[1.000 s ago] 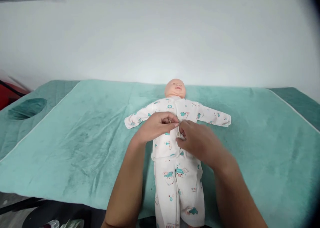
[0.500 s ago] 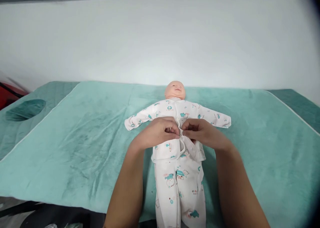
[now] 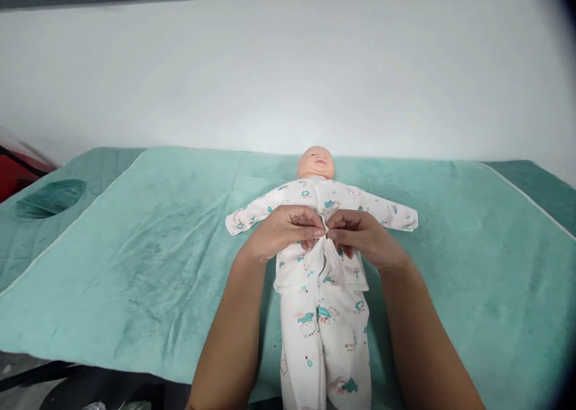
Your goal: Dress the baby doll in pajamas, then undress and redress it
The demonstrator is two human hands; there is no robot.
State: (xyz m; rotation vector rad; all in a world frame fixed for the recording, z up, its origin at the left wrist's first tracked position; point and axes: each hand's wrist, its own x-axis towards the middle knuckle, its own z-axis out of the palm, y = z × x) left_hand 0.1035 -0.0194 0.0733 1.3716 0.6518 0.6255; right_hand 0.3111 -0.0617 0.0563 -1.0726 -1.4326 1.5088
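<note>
A baby doll [image 3: 315, 161] lies on its back on a teal towel [image 3: 148, 266], arms spread, dressed in a white printed shirt [image 3: 306, 200] and matching trousers [image 3: 321, 338]. My left hand [image 3: 285, 230] pinches the left front edge of the shirt at the doll's chest. My right hand [image 3: 360, 236] pinches the right front edge, fingertips meeting the left hand's at the middle seam. Below my fingers the shirt's front gapes a little. Both hands are closed on the fabric.
The towel covers a padded table set against a white wall [image 3: 288, 68]. A darker teal cover [image 3: 49, 197] with an oval hollow shows at the far left, beside something red [image 3: 13, 170]. The table's near edge runs along the bottom left.
My right hand has come up from the doll's belly to the chest and taken the shirt's edge opposite my left hand. The two shirt edges now meet at my fingertips.
</note>
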